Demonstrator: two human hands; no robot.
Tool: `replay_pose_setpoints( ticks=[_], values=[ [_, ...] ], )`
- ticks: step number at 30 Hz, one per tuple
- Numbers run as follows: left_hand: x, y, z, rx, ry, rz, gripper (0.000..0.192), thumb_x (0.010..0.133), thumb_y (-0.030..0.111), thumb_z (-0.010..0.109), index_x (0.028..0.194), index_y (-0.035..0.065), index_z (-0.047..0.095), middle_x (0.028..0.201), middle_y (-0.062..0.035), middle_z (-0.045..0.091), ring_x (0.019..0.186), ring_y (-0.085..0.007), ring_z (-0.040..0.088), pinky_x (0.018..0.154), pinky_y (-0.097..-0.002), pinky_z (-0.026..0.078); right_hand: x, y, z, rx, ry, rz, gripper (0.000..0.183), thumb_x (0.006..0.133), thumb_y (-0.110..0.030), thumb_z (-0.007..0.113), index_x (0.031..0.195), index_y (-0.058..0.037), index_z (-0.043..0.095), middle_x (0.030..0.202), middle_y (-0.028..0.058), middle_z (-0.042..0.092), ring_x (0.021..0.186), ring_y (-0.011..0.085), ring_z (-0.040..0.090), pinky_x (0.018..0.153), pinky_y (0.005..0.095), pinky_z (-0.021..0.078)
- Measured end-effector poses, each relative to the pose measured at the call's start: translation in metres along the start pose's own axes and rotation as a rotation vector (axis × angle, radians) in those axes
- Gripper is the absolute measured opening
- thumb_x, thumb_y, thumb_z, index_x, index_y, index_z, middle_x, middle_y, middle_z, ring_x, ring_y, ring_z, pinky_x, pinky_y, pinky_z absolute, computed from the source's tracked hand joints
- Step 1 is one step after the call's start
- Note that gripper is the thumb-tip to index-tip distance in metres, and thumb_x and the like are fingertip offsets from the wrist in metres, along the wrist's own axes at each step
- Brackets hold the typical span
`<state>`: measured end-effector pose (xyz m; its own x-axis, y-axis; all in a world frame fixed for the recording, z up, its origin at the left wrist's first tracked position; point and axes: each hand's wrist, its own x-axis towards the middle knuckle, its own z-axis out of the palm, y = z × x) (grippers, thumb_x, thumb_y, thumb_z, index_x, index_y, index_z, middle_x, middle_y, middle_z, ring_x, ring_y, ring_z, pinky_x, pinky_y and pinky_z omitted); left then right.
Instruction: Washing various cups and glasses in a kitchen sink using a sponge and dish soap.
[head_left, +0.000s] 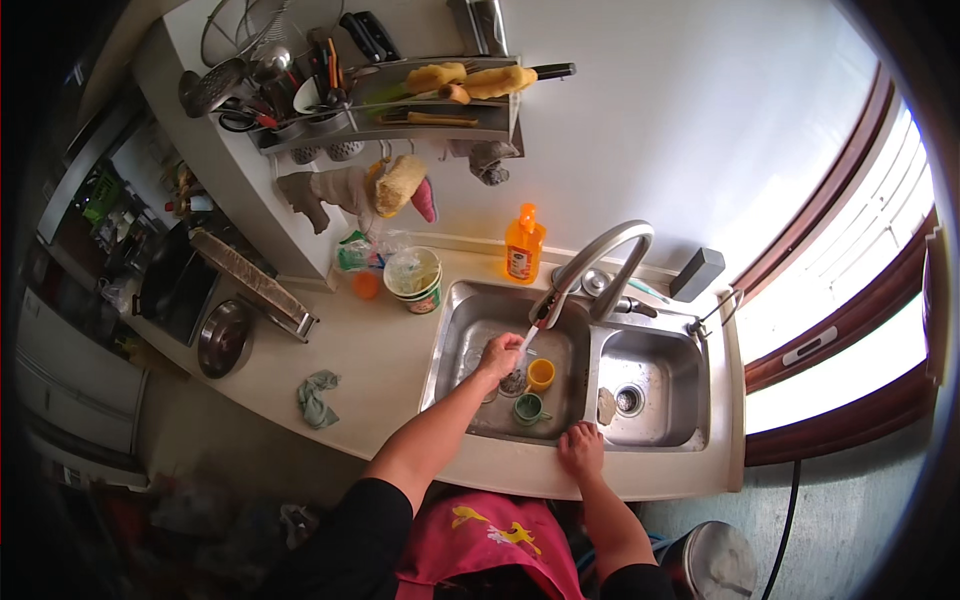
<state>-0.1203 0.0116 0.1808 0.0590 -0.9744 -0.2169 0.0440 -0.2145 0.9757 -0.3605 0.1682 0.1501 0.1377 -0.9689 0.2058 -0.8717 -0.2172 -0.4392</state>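
My left hand reaches into the larger basin of a stainless-steel double sink, beside the water stream falling from the pull-down faucet. Its fingers are drawn together; whether they hold something cannot be made out. Just beyond the fingers, in the basin, stand a yellow cup and a green mug with its handle to the right. Clear glassware, partly hidden by my hand, seems to lie nearby. My right hand rests on the sink's front rim near the divider, with no object visible in it.
A tan scrap lies by the drain in the smaller basin. Behind the sink stand an orange soap bottle and a grey block. On the counter's left are stacked tubs, a green cloth and a metal bowl.
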Motion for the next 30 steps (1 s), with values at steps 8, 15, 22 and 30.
replay_pose_setpoints(
  ticks=[8,15,22,30],
  values=[
    [-0.017,0.012,-0.017,0.020,-0.256,-0.082,0.016,0.089,0.009,0.061,0.105,0.0077,0.064,0.096,0.0008,0.063,0.089,-0.0075,0.057,0.077,-0.0249,0.049,0.006,0.004,0.001,-0.014,0.046,-0.013,0.012,0.077,-0.016,0.062,0.081,-0.0047,0.063,0.095,0.0117,0.065,0.103,0.0295,0.057,0.086,0.0436,0.0446],
    [-0.025,0.042,-0.016,-0.094,-0.179,0.012,0.019,0.092,0.010,0.059,0.111,0.0081,0.064,0.099,0.0012,0.063,0.091,-0.0073,0.057,0.083,-0.0244,0.048,0.004,0.003,0.001,-0.019,0.060,-0.010,0.012,0.077,-0.016,0.062,0.081,-0.0048,0.064,0.095,0.0115,0.065,0.103,0.0290,0.057,0.085,0.0436,0.0447],
    [-0.030,0.002,-0.006,-0.136,0.053,-0.148,0.016,0.090,0.011,0.061,0.104,0.0039,0.065,0.082,0.0011,0.064,0.068,-0.0058,0.057,0.059,-0.0220,0.048,0.001,-0.003,0.005,-0.017,0.017,-0.020,0.013,0.078,-0.017,0.060,0.079,-0.0044,0.063,0.095,0.0121,0.065,0.104,0.0300,0.057,0.085,0.0447,0.0447],
    [-0.085,-0.036,-0.048,0.154,0.149,0.027,0.016,0.095,0.016,0.057,0.101,0.0028,0.063,0.079,-0.0031,0.066,0.068,-0.0081,0.061,0.062,-0.0248,0.052,0.005,-0.005,0.005,-0.027,-0.001,-0.023,0.013,0.079,-0.018,0.060,0.078,-0.0046,0.063,0.095,0.0117,0.065,0.104,0.0302,0.056,0.085,0.0447,0.0446]
  ],
)
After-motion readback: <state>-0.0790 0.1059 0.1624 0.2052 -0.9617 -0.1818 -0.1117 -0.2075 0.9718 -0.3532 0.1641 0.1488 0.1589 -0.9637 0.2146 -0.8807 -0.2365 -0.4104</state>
